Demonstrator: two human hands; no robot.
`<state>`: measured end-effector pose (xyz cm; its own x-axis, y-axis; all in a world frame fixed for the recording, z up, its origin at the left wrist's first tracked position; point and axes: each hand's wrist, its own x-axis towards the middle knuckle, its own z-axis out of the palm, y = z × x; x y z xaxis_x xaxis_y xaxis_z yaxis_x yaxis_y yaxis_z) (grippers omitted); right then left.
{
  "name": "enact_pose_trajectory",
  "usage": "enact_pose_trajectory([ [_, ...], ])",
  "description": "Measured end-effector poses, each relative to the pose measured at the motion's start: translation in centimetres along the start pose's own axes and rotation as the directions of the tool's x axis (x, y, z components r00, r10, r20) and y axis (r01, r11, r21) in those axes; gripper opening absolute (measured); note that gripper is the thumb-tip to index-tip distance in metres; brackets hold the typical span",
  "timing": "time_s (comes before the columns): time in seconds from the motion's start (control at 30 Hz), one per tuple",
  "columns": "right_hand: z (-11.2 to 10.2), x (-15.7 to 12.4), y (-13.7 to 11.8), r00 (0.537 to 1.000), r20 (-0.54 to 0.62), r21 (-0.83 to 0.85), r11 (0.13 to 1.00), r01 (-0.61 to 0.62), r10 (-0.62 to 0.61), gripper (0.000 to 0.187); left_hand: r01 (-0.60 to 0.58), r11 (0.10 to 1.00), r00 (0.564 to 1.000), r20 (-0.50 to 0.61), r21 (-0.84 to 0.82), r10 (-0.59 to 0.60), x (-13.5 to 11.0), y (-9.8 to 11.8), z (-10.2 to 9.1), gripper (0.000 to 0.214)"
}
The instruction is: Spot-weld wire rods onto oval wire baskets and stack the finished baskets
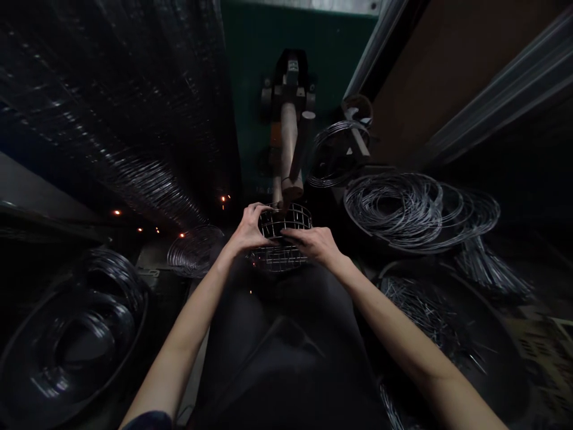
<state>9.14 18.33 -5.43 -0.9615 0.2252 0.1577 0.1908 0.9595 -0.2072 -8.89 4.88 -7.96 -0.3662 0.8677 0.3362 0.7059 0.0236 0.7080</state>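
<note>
bare forearms (188, 334) stretch forward over a dark lap (277, 340) to a small wire basket (286, 224), which sits just under the tip of a machine arm (290, 149). left hand (248, 230) grips its left rim with curled fingers; right hand (317, 243) clasps its near side. loose wire rings (403, 209) lie to the right, and orange sparks (224, 199) glow at left.
</note>
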Motion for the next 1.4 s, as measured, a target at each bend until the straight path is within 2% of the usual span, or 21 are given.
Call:
enact_pose_trajectory([
  [0.1,-0.1,0.8,0.1,0.998,-0.043,0.036,0.998,-0.043,0.045,0.028,-0.01,1.0,1.0,-0.013,0.016,0.01,1.2,-0.5,-0.3,0.088],
  [0.2,0.2,0.6,-0.2,0.984,-0.144,0.091,0.991,-0.097,0.109,0.024,-0.063,0.998,0.997,-0.038,0.031,0.064,1.8,-0.9,-0.3,0.092],
  [0.3,0.6,0.0,-0.5,0.944,-0.254,0.156,0.972,-0.176,0.212,0.021,-0.056,0.998,0.997,-0.056,0.018,0.057,1.8,-1.2,-0.1,0.098],
  [0.4,0.7,0.2,-0.3,0.897,-0.31,0.258,0.936,-0.24,0.316,0.02,-0.016,1.0,0.997,-0.071,-0.015,0.015,2.3,-1.5,0.1,0.098],
  [0.53,0.5,1.9,0.6,0.856,-0.309,0.401,0.873,-0.278,0.414,0.018,0.012,0.998,0.997,-0.075,-0.054,-0.016,3.7,-2.4,0.0,0.099],
  [0.7,0.3,3.8,1.1,0.865,-0.259,0.398,0.863,-0.31,0.43,0.014,0.025,0.997,0.995,-0.091,-0.073,-0.032,5.2,-3.5,-0.1,0.104],
  [0.8,0.1,3.8,1.1,0.864,-0.267,0.385,0.869,-0.311,0.427,0.019,0.012,0.994,0.997,-0.071,-0.107,-0.02,5.4,-3.7,-0.1,0.104],
  [0.93,-1.2,0.6,1.1,0.85,-0.307,0.453,0.851,-0.265,0.428,0.037,0.015,0.996,0.999,-0.033,-0.087,-0.018,3.9,-4.8,-0.5,0.121],
  [1.0,-1.7,-2.5,1.3,0.856,-0.263,0.493,0.825,-0.277,0.445,0.046,0.068,0.99,0.998,-0.008,-0.125,-0.069,2.2,-5.8,-0.6,0.129],
  [1.07,-1.5,-5.8,1.9,0.869,-0.175,0.466,0.816,-0.342,0.464,0.05,0.142,0.965,0.99,0.016,-0.219,-0.142,0.5,-6.9,-0.3,0.129],
  [1.13,-0.3,-8.8,2.6,0.869,-0.053,0.429,0.797,-0.425,0.492,0.053,0.184,0.925,0.982,0.022,-0.332,-0.187,-0.8,-8.0,0.2,0.128],
  [1.23,2.7,-12.5,3.2,0.852,0.109,0.4,0.762,-0.509,0.512,0.051,0.174,0.87,0.979,-0.015,-0.461,-0.204,-1.4,-9.0,1.0,0.128],
  [1.33,5.6,-15.0,3.7,0.844,0.186,0.387,0.752,-0.534,0.504,0.044,0.157,0.859,0.974,-0.067,-0.487,-0.216,-1.6,-8.8,1.2,0.128],
  [1.4,6.2,-15.7,4.0,0.837,0.23,0.411,0.731,-0.545,0.496,0.04,0.123,0.889,0.976,-0.108,-0.442,-0.188,-2.1,-7.8,0.8,0.124],
])
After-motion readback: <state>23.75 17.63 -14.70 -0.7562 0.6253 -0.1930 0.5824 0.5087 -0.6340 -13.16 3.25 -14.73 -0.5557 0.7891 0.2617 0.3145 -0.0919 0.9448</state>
